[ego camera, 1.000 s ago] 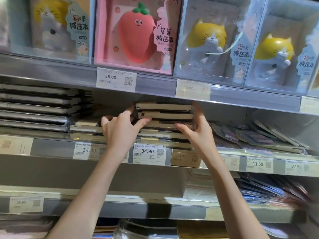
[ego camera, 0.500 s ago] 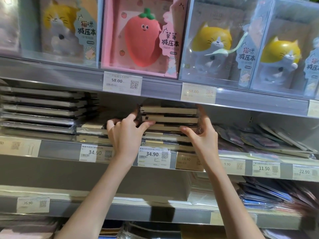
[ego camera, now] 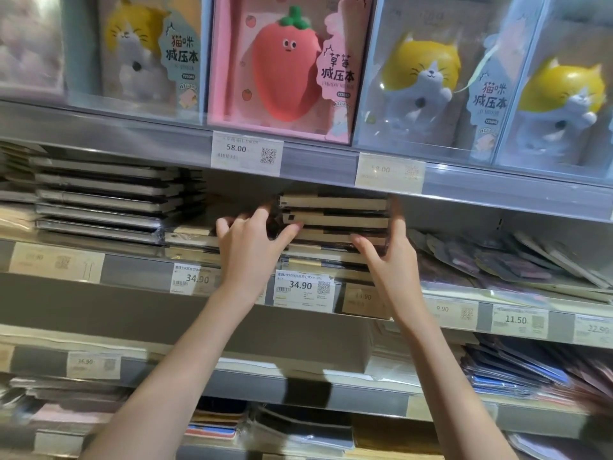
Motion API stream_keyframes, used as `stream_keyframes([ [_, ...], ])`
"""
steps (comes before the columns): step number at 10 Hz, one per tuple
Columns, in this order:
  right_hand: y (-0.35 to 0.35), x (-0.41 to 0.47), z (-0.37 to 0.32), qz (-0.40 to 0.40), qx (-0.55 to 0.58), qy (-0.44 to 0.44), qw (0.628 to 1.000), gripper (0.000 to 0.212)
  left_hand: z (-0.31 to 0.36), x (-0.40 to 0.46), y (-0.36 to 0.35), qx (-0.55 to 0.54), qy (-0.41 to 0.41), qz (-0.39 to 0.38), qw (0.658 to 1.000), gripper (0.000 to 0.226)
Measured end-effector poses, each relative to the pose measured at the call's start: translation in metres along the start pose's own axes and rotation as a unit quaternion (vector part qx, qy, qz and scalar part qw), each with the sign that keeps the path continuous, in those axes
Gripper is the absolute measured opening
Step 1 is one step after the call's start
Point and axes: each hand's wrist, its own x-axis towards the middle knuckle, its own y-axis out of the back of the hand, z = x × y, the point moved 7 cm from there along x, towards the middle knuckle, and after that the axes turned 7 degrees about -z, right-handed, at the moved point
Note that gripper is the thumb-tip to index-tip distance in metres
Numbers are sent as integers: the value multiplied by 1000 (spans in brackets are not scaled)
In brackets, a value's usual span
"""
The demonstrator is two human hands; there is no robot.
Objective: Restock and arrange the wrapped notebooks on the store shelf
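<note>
Squaring the stack of wrapped notebooks [ego camera: 335, 224] on the middle shelf [ego camera: 139, 277], I have my left hand [ego camera: 247, 250] on its left end, fingers spread and bent over the edge with the thumb stretched across the front of the third book down, and my right hand [ego camera: 391, 257] cupping its right end, thumb pointing in along the front, fingers hidden behind the stack so I cannot tell how they lie. Compared with half a second ago both hands keep the same grip; only my head has drifted, shifting the shelves a little across the view. The stack's top nearly touches the underside of the upper shelf [ego camera: 497, 190], leaving scant headroom. A taller pile of dark notebooks [ego camera: 106, 200] sits to the left beyond a low pair of books [ego camera: 189, 232], and loose card packs [ego camera: 504, 260] fan out just right of my right hand. A 34.90 price tag [ego camera: 303, 290] hangs below the stack.
</note>
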Motion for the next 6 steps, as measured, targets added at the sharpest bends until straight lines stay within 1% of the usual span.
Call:
stream_keyframes([
  [2,1,-13,-13,15,-74,1,997,73,-9,-5,-7,84,-45,-11,995,53],
  [3,-2,-18,-19,23,-88,0,996,79,-12,-10,-4,81,-76,-27,993,49],
  [4,-12,-27,-25,14,-111,-22,993,85,-18,-20,4,49,-118,-47,991,49],
  [5,-28,-47,-33,16,-129,-42,991,73,-31,-36,20,24,-160,-43,986,48],
  [6,-55,-65,-52,-18,-163,-24,986,62,-43,-46,32,31,-168,-87,981,48],
])
